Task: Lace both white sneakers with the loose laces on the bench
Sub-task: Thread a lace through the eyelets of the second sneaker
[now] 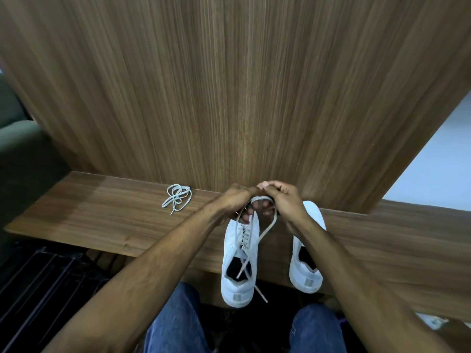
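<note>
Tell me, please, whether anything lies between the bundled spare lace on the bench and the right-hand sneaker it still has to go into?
Yes: the left sneaker stands between the spare lace and the right sneaker, and both hands work above it.

No text, label or number is legible anywhere.

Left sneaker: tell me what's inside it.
Inside the left sneaker: a dark opening, with the lace end trailing across it and over the heel. Deeper inside is too dark to see.

Probably home entryway, wooden bench point(107, 212), wood-panelled wall point(229, 85)
</note>
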`<state>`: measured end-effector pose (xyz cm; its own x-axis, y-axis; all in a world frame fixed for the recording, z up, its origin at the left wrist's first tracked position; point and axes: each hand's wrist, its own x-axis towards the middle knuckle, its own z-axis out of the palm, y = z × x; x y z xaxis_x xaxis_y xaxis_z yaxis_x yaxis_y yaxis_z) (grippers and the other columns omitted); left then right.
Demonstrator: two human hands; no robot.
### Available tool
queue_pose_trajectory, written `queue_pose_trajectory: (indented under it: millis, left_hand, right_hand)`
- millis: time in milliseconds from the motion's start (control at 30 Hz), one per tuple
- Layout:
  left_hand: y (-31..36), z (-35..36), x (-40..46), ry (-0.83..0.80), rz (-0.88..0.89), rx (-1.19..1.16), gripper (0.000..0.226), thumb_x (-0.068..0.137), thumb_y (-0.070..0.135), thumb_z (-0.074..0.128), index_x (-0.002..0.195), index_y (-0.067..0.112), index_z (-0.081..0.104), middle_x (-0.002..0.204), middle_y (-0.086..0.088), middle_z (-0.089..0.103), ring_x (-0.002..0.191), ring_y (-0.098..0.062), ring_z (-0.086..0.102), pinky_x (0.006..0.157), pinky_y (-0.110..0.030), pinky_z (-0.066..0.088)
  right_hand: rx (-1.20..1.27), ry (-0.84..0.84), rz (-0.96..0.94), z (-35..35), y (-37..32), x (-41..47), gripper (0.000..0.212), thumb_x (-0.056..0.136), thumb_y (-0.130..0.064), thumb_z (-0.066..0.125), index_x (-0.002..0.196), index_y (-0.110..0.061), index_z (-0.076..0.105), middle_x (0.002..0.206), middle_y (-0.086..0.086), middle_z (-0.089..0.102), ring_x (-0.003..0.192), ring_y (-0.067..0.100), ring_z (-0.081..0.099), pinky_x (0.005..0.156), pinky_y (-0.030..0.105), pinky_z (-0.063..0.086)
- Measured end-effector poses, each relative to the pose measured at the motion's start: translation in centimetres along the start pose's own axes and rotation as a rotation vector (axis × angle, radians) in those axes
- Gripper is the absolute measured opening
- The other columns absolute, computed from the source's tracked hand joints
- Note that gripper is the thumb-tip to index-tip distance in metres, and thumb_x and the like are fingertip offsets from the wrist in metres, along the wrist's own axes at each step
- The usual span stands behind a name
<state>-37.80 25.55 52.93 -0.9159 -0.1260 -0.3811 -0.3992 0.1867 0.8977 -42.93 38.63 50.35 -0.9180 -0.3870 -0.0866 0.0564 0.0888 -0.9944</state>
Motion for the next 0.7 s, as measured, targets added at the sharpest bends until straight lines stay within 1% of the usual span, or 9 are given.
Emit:
queue_pose_trajectory:
  millis: [67, 133, 233, 300, 333, 433, 500, 633, 700]
  left_hand:
    - [0.8, -0.3, -0.2, 0.02, 0.064, 0.008, 0.042, 0.093, 0.048, 0.055, 0.08, 0.009, 0.066, 0.06, -0.004, 0.054, 0.045, -0.014, 0.049, 0.049, -0.021, 0.045]
    - [1.6, -0.3, -0.6, 0.013, 0.123, 0.006, 0.035, 0.093, 0.039, 0.058, 0.079, 0.007, 0.065, 0.061, -0.006, 0.055, 0.045, -0.014, 0.049, 0.047, -0.021, 0.045]
    - [2.4, 0.0, -1.1, -0.051, 0.205, 0.08, 0.038, 0.093, 0.031, 0.062, 0.064, 0.007, 0.058, 0.058, -0.008, 0.056, 0.047, -0.014, 0.049, 0.046, -0.021, 0.044]
    - [2.6, 0.0, -1.5, -0.094, 0.242, 0.139, 0.039, 0.092, 0.03, 0.062, 0.064, 0.004, 0.06, 0.062, -0.013, 0.058, 0.051, -0.017, 0.052, 0.05, -0.024, 0.046]
    - [2.6, -0.1, -1.7, -0.113, 0.256, 0.164, 0.04, 0.092, 0.031, 0.062, 0.066, 0.001, 0.062, 0.064, -0.016, 0.059, 0.054, -0.019, 0.054, 0.053, -0.026, 0.048]
    - [2.7, -0.3, -2.0, -0.152, 0.313, 0.214, 0.044, 0.092, 0.032, 0.063, 0.07, -0.005, 0.065, 0.064, -0.019, 0.061, 0.056, -0.021, 0.057, 0.055, -0.026, 0.05]
    - [2.7, -0.6, -2.1, -0.13, 0.361, 0.204, 0.045, 0.092, 0.034, 0.063, 0.067, -0.003, 0.067, 0.067, -0.023, 0.065, 0.061, -0.023, 0.06, 0.059, -0.025, 0.05]
    - [3.4, -1.2, -2.0, -0.016, 0.439, 0.052, 0.041, 0.091, 0.029, 0.065, 0.066, -0.003, 0.069, 0.067, -0.022, 0.065, 0.06, -0.022, 0.058, 0.058, -0.023, 0.048]
    - [4.2, -1.7, -2.1, 0.037, 0.46, -0.04, 0.037, 0.091, 0.026, 0.065, 0.066, -0.001, 0.069, 0.063, -0.016, 0.065, 0.055, -0.016, 0.059, 0.056, -0.021, 0.049]
  right_hand:
    - [-0.032, -0.007, 0.177, 0.3, 0.8, -0.2, 0.038, 0.095, -0.043, 0.054, 0.081, -0.01, 0.066, 0.061, 0.007, 0.06, 0.057, 0.02, 0.057, 0.059, 0.035, 0.053]
    - [-0.101, -0.105, 0.359, 0.5, 1.4, -0.7, 0.043, 0.096, -0.047, 0.046, 0.08, -0.01, 0.063, 0.059, 0.008, 0.057, 0.055, 0.019, 0.056, 0.066, 0.042, 0.056]
    - [-0.108, -0.328, 0.505, 0.5, 1.5, -1.1, 0.054, 0.097, -0.046, 0.034, 0.07, -0.016, 0.069, 0.068, 0.006, 0.053, 0.049, 0.012, 0.05, 0.062, 0.033, 0.056]
    - [-0.062, -0.414, 0.547, 0.6, 1.1, -0.9, 0.055, 0.096, -0.041, 0.034, 0.059, -0.021, 0.069, 0.077, 0.007, 0.051, 0.044, 0.008, 0.039, 0.057, 0.028, 0.054]
    - [-0.046, -0.414, 0.564, 0.6, 0.8, -0.8, 0.051, 0.095, -0.036, 0.036, 0.058, -0.022, 0.068, 0.072, 0.004, 0.051, 0.041, 0.007, 0.034, 0.056, 0.026, 0.052]
    - [0.0, -0.355, 0.577, -0.1, 0.0, -0.3, 0.04, 0.093, -0.023, 0.042, 0.058, -0.02, 0.062, 0.042, -0.007, 0.034, 0.034, 0.005, 0.028, 0.05, 0.021, 0.046]
    - [0.057, -0.306, 0.564, -0.8, -0.3, 0.3, 0.037, 0.093, -0.025, 0.047, 0.06, -0.019, 0.062, 0.04, -0.008, 0.033, 0.035, 0.004, 0.034, 0.046, 0.019, 0.044]
    - [0.056, -0.262, 0.4, -3.0, -0.9, 1.5, 0.023, 0.092, -0.021, 0.056, 0.076, -0.014, 0.072, 0.067, 0.002, 0.062, 0.057, 0.01, 0.061, 0.059, 0.025, 0.053]
    - [-0.042, -0.279, 0.262, -3.7, -1.3, 1.5, 0.017, 0.095, -0.017, 0.055, 0.089, -0.01, 0.069, 0.073, 0.007, 0.063, 0.056, 0.012, 0.062, 0.058, 0.025, 0.053]
